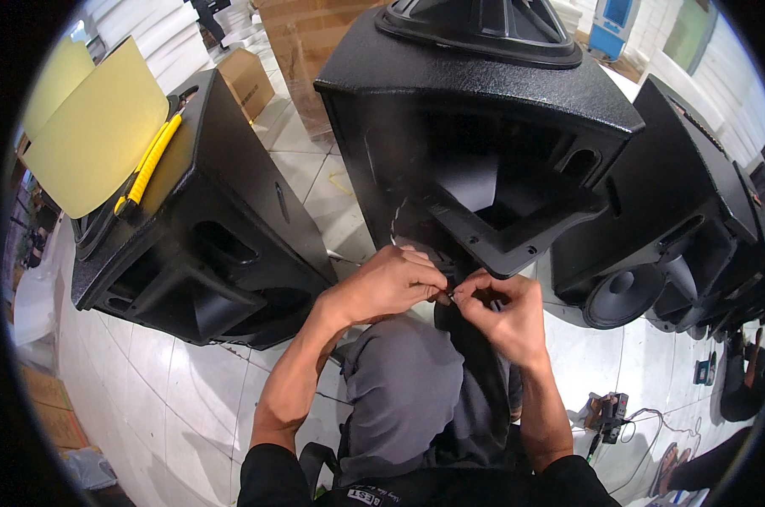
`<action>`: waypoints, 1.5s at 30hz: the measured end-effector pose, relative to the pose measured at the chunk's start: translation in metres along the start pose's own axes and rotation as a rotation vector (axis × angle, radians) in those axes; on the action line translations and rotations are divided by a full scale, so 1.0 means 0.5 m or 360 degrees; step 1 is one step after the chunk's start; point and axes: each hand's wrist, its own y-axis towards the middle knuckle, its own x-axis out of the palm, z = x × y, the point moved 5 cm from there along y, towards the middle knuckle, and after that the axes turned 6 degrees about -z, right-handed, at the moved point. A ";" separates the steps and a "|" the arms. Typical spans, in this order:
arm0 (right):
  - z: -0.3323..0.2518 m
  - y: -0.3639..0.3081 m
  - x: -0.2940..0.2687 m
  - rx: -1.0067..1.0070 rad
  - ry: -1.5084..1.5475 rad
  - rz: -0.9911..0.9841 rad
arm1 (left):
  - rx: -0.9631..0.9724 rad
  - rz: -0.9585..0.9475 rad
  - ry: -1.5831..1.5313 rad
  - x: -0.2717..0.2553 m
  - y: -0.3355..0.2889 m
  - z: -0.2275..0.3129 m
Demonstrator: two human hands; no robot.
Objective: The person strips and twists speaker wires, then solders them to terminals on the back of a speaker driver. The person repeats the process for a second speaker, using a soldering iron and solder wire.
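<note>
My left hand [399, 283] is closed, and a thin twisted wire [394, 221] runs down into it from the speaker cabinet [484, 110] in front of me. Fingertip to fingertip with it, my right hand [502, 311] pinches something tiny that I cannot make out. Both hands meet above my knees, just below a black horn [505, 253]. The horn sits tilted, partly out of the cabinet's dark opening. On top of that cabinet rests a black round-framed speaker driver [484, 34].
To the left stands another black cabinet [256, 211], with a yellow-handled tool [153, 160] and yellowish sheet [103, 127] on it. More cabinets [653, 211] line the right. A power strip with cables [609, 416] lies on the tiled floor. Cardboard boxes [245, 80] stand behind.
</note>
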 end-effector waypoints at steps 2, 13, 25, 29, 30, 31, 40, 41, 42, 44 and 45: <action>-0.075 -0.020 0.012 -0.0504 -0.0759 0.0282 | -0.0216 0.0144 0.0084 -0.001 -0.003 0.003; -0.054 -0.036 -0.016 -0.0192 0.0100 0.0330 | -0.0160 0.0015 -0.0093 -0.001 -0.025 -0.002; -0.047 -0.032 -0.039 -0.0193 -0.0121 0.0587 | 0.0373 0.0161 -0.0136 0.003 -0.019 -0.006; -0.126 -0.062 0.016 -0.0864 -0.0911 0.0417 | 0.0033 0.0305 0.0453 -0.001 -0.020 -0.006; -0.118 -0.066 0.028 -0.0879 -0.0879 0.0407 | -0.0125 0.0430 0.0191 -0.004 -0.025 -0.024; -0.103 -0.071 0.037 -0.0892 -0.0845 0.0394 | -0.0271 0.0570 -0.0073 -0.005 -0.035 -0.044; -0.085 -0.058 -0.021 -0.0691 -0.0689 0.0534 | 0.0267 0.0219 0.0213 0.056 -0.014 -0.065; -0.086 -0.064 -0.007 -0.0766 -0.0846 0.0350 | 0.0206 0.0289 0.0275 0.048 -0.011 -0.047; -0.101 -0.068 0.014 -0.0929 -0.0830 0.0258 | 0.0170 0.0473 0.0446 0.044 -0.012 -0.043; -0.092 -0.069 0.032 -0.1033 -0.0733 0.0231 | 0.0001 0.0712 0.0099 0.029 -0.029 -0.060; -0.052 -0.065 0.010 -0.0812 -0.0607 0.0359 | -0.0071 0.0750 -0.0463 0.012 -0.027 -0.064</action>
